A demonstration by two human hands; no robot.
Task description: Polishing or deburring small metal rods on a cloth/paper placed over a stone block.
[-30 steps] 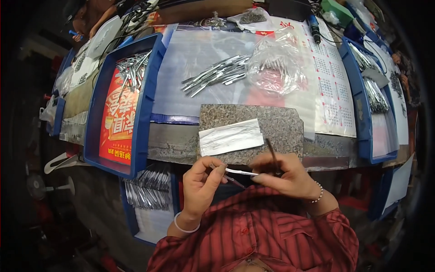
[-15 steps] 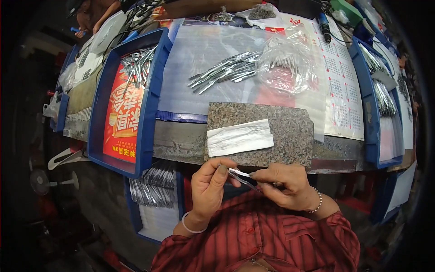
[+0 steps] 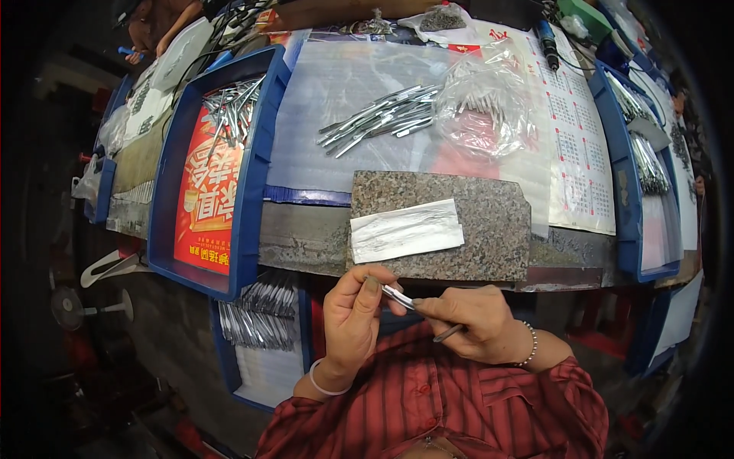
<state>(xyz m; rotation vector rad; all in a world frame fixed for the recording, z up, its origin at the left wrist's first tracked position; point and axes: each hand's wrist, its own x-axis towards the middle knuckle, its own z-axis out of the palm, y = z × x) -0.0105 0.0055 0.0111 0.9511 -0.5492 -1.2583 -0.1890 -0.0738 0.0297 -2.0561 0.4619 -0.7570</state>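
Note:
Close to my body, before the table's front edge, my left hand (image 3: 355,306) is closed, pinching one end of a slim shiny metal piece (image 3: 397,296) between thumb and fingers. Fingertips of my right hand (image 3: 475,317) touch or meet its other end. A dark, slender stick-like tool (image 3: 449,333) pokes out from under the curled fingers of that right hand; its other part is hidden in the grip. Just beyond the hands, a folded white paper or cloth (image 3: 407,232) lies on a speckled stone slab (image 3: 489,222).
Behind the slab, slim metal pieces (image 3: 382,118) are heaped beside a clear plastic bag (image 3: 485,107) of similar pieces. Blue trays stand left (image 3: 248,206) and right (image 3: 628,222), both holding metal pieces. Another blue tray (image 3: 264,375) sits below the table. A person (image 3: 157,30) works at far left.
Two spread arms or strips showed between my hands before; now one narrow piece shows there. My right hand has turned slightly, and the dark stick now juts out below it.

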